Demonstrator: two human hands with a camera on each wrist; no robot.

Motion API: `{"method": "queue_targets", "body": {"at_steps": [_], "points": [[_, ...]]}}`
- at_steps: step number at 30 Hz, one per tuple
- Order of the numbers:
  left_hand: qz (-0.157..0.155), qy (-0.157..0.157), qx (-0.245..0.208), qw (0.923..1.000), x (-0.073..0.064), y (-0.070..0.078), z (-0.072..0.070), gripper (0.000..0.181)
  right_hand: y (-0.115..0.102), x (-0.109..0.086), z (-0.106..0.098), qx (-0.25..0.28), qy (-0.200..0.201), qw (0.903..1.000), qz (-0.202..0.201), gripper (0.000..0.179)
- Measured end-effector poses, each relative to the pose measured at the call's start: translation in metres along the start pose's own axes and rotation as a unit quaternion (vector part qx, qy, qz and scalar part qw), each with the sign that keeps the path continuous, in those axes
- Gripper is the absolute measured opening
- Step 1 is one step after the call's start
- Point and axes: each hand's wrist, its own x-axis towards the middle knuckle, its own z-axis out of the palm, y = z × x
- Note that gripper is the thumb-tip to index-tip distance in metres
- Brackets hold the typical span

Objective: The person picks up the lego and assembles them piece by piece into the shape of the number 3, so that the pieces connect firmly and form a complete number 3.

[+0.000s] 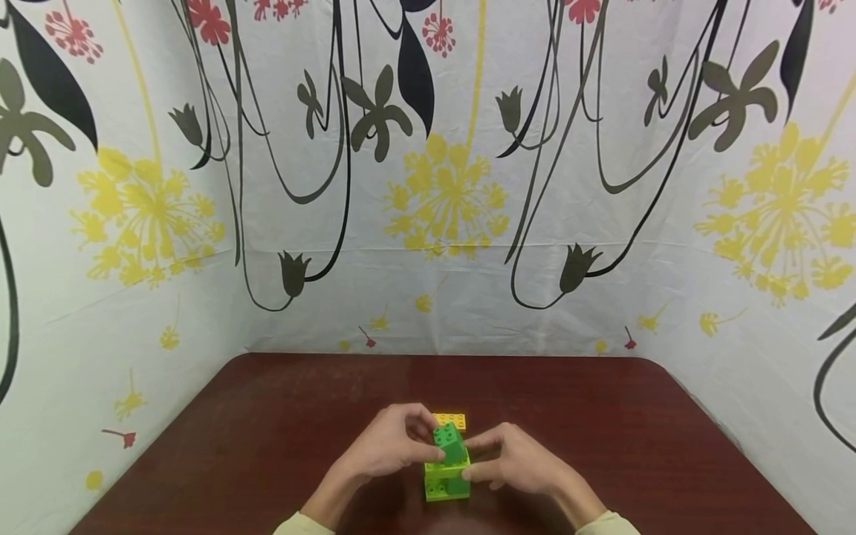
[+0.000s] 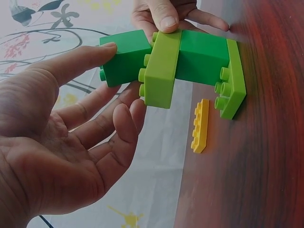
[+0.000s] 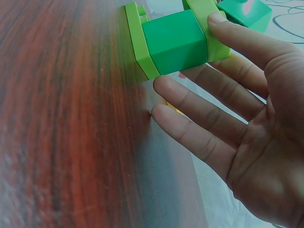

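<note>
A small stack of toy building bricks stands on the table in front of me. Its base is a thin lime plate [image 2: 237, 80], topped by a dark green block [image 2: 202, 57] and then a lime brick [image 2: 164, 71]. Tilted at the top is another dark green block [image 1: 449, 442], which my left hand [image 1: 391, 443] pinches between thumb and fingers. In the left wrist view this upper block sits at an angle against the lime brick's studs; whether any are engaged I cannot tell. My right hand [image 1: 524, 461] grips the lime brick from the right, thumb on the near side.
A yellow studded plate [image 1: 451, 420] lies on the table just behind the stack. The dark red-brown table [image 1: 301, 401] has rounded far corners. A white cloth [image 1: 441, 319] with printed flowers hangs behind and along both sides.
</note>
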Motion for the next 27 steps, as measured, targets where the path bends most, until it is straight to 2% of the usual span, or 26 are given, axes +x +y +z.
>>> {"method": "queue_targets", "body": {"at_steps": [17, 27], "points": [[0.019, 0.025, 0.038, 0.9988, 0.002, 0.0, 0.008, 0.026, -0.001, -0.001, 0.001, 0.003, -0.002, 1.0, -0.007, 0.032], [0.011, 0.044, 0.057, 0.9973, 0.004, -0.003, 0.015, 0.026, -0.001, 0.0, 0.001, 0.008, -0.007, 0.9999, -0.005, 0.026]]}}
